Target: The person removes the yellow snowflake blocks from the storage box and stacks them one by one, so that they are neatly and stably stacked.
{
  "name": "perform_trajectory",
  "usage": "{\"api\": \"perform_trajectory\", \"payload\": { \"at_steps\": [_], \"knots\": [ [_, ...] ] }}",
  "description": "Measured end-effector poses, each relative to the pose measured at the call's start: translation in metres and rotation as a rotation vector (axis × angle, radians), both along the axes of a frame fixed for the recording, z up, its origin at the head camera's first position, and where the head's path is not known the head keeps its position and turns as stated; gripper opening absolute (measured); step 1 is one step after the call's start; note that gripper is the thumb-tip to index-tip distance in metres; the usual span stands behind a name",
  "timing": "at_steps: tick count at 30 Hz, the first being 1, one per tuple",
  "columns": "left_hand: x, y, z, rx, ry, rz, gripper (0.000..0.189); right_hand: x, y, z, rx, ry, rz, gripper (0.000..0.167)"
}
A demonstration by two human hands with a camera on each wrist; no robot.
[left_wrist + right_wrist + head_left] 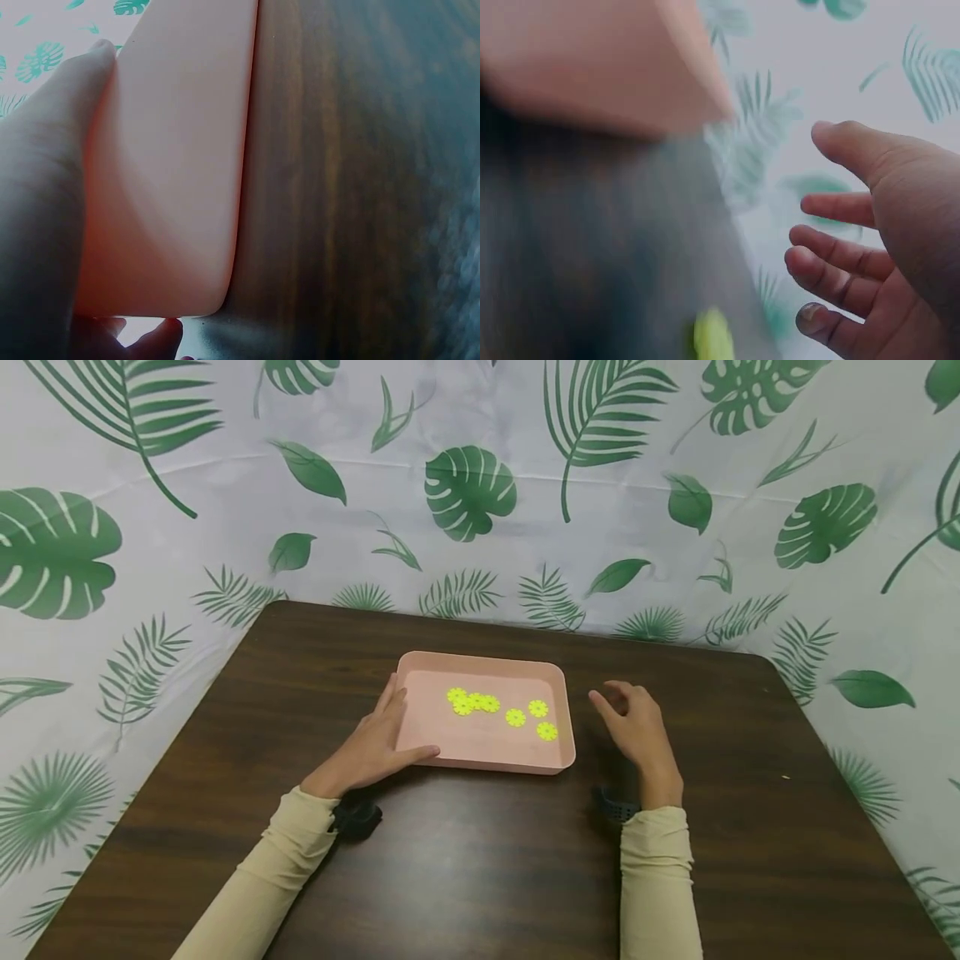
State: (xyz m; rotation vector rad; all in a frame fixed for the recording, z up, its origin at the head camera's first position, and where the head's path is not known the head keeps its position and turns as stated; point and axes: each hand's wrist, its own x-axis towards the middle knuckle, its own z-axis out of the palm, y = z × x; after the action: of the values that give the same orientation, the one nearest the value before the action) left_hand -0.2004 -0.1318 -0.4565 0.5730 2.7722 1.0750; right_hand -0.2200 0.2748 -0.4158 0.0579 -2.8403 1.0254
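Observation:
A shallow pink tray (483, 756) stands on the table, with several flat yellow notched discs (515, 717) in it. Some discs overlap near the middle; others lie apart toward its right end. My left hand (367, 747) holds the tray's near left corner, the thumb at the front rim and the fingers along the left side. In the left wrist view, the thumb (75, 97) reaches up at the rim of the tray (172, 150). Just right of the tray, my right hand (633, 727) is raised with loosely bent fingers and holds nothing. A blurred yellow thing (714, 337) shows below it.
The dark wooden table (487, 860) extends around the tray. A white leaf-print cloth (510, 552) hangs behind its far edge. Dark bands (356, 820) circle both wrists. A tiny pale speck (785, 777) lies far right on the table.

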Motion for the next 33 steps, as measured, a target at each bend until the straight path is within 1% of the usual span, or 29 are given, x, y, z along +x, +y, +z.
{"api": "perform_trajectory", "payload": {
  "at_steps": [3, 8, 12, 17, 21, 23, 25, 27, 29, 31, 33],
  "knots": [
    [-0.001, 0.002, 0.0, 0.007, -0.005, -0.005, 0.117, -0.004, -0.023, 0.004, -0.041, 0.04, 0.014, 0.053],
    [-0.004, 0.005, -0.001, 0.007, 0.016, -0.006, 0.117, -0.011, -0.064, 0.011, -0.096, 0.09, 0.087, 0.046],
    [-0.005, 0.006, -0.002, 0.006, 0.014, -0.012, 0.117, -0.016, -0.095, 0.007, -0.088, 0.076, 0.152, 0.04],
    [-0.004, 0.008, -0.003, 0.012, -0.005, -0.01, 0.118, -0.022, -0.124, -0.005, -0.092, -0.002, 0.225, 0.041],
    [-0.004, 0.008, -0.004, 0.005, -0.012, -0.009, 0.118, -0.024, -0.132, -0.012, -0.083, -0.074, 0.21, 0.045],
    [-0.004, 0.007, -0.004, -0.002, -0.012, -0.004, 0.118, -0.025, -0.132, -0.015, -0.055, -0.094, 0.205, 0.046],
    [-0.005, 0.006, -0.004, -0.007, -0.011, 0.002, 0.119, -0.027, -0.131, -0.018, -0.025, -0.112, 0.211, 0.042],
    [-0.005, 0.004, -0.004, -0.009, -0.009, 0.009, 0.118, -0.03, -0.13, -0.021, 0.0, -0.113, 0.24, 0.031],
    [-0.005, 0.002, -0.004, -0.013, -0.006, 0.011, 0.118, -0.032, -0.131, -0.023, 0.01, -0.1, 0.265, 0.025],
    [-0.005, 0.001, -0.004, -0.017, -0.009, 0.012, 0.118, -0.034, -0.132, -0.026, 0.009, -0.088, 0.282, 0.021],
    [-0.005, 0.0, -0.005, -0.019, -0.014, 0.014, 0.118, -0.035, -0.134, -0.029, 0.006, -0.083, 0.287, 0.022]
  ]
}}
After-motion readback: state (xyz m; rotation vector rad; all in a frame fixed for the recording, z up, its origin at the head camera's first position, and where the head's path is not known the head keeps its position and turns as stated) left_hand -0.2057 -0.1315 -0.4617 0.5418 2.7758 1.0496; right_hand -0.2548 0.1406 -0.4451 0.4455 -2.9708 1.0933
